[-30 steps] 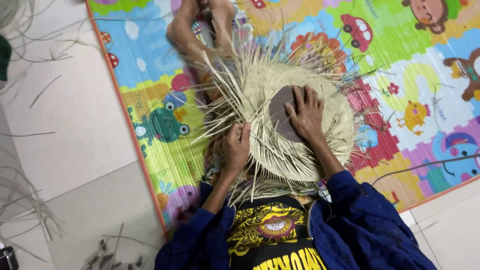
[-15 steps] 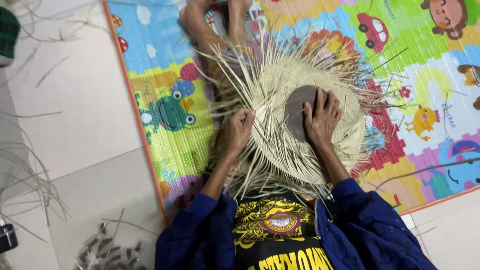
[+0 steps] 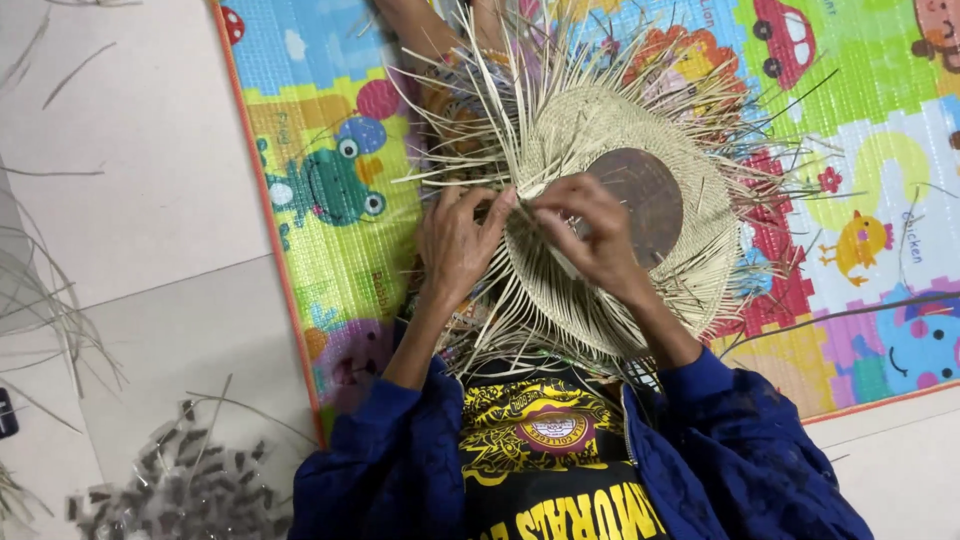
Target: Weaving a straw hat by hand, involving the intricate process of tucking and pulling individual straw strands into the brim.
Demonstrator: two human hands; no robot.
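Weaving step: a part-woven straw hat [image 3: 610,230] rests on the lap over a play mat [image 3: 330,200]. Left hand [image 3: 455,245] and right hand [image 3: 590,235] meet at its near brim, fingertips pinching loose strands [image 3: 480,90]. The next crossing probably calls for steady tension.

Pale tiled floor [image 3: 130,150], left half of frame plus a strip at lower right. Colourful cartoon play mat [image 3: 330,250] lies on it, orange-edged, covering centre to right edge. On the mat: half-woven straw hat [image 3: 620,200], upper centre, loose strands fanning out all round, dark round patch at its middle. On bare floor: loose straw strands [image 3: 45,300] at left edge and upper left; pile of short dark cut pieces [image 3: 185,480] at lower left.
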